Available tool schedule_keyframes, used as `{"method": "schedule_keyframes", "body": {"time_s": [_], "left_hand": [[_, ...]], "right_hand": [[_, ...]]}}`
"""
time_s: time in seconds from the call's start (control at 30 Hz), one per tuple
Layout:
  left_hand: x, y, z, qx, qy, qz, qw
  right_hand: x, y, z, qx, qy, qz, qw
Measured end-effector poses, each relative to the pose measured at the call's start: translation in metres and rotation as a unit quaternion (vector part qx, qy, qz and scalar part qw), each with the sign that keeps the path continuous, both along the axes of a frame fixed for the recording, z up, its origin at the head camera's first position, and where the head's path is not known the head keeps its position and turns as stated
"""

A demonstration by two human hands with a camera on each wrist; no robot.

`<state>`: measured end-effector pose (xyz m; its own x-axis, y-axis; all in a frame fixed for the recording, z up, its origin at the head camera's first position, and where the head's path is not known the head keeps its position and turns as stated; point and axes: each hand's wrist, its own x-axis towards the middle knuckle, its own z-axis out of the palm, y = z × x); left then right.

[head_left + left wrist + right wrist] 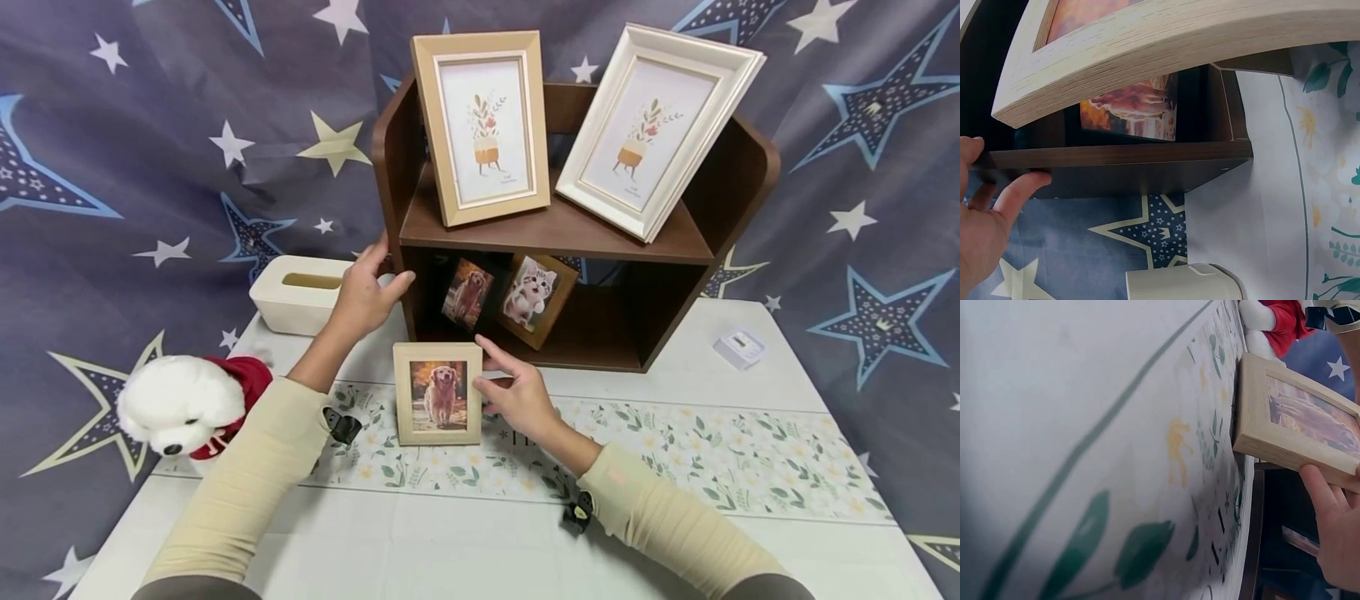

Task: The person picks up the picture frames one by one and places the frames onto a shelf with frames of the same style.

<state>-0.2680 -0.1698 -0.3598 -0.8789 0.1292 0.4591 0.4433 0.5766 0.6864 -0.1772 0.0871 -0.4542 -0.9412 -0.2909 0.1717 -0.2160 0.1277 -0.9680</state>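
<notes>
A light wood photo frame (pixel 401 392) with a golden retriever picture stands upright on the table in front of a brown wooden shelf (pixel 555 237). My right hand (pixel 521 400) holds this frame by its right edge, thumb in front and fingers partly hidden behind. With my left hand (pixel 367 292) I grip the shelf's left side panel; in the left wrist view thumb and fingers (pixel 974 149) lie on either side of its edge. Inside the lower compartment lean a dark frame (pixel 468 293) with a dog picture and a brown frame (pixel 534 302) with a kitten picture.
On the upper shelf stand a tan frame (pixel 487 125) and a tilted white frame (pixel 660 129). A white tissue box (pixel 273 304) and a plush white dog (pixel 183 400) are at the left. A small clear case (pixel 739 348) lies right. A floral runner (pixel 712 454) crosses the table.
</notes>
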Motion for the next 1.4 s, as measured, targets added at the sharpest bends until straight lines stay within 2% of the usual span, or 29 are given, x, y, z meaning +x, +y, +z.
{"method": "schedule_keyframes", "body": {"time_s": [0.47,0.83,1.13,1.4], "left_hand": [[0.0,-0.001,0.001,0.005,-0.005,-0.006,1.0],[-0.001,-0.001,-0.002,0.009,-0.011,-0.009,0.9998],[-0.001,-0.001,0.0,0.007,-0.011,-0.009,0.9999],[-0.001,-0.001,0.0,0.008,-0.013,-0.009,0.9998]], "right_hand": [[-0.003,-0.001,0.001,0.001,0.004,0.012,0.9999],[-0.003,0.005,0.004,0.005,-0.002,0.015,0.9999],[-0.007,0.014,0.01,-0.02,0.001,0.023,0.9995],[-0.009,0.023,0.015,-0.023,-0.016,-0.001,0.9996]]}}
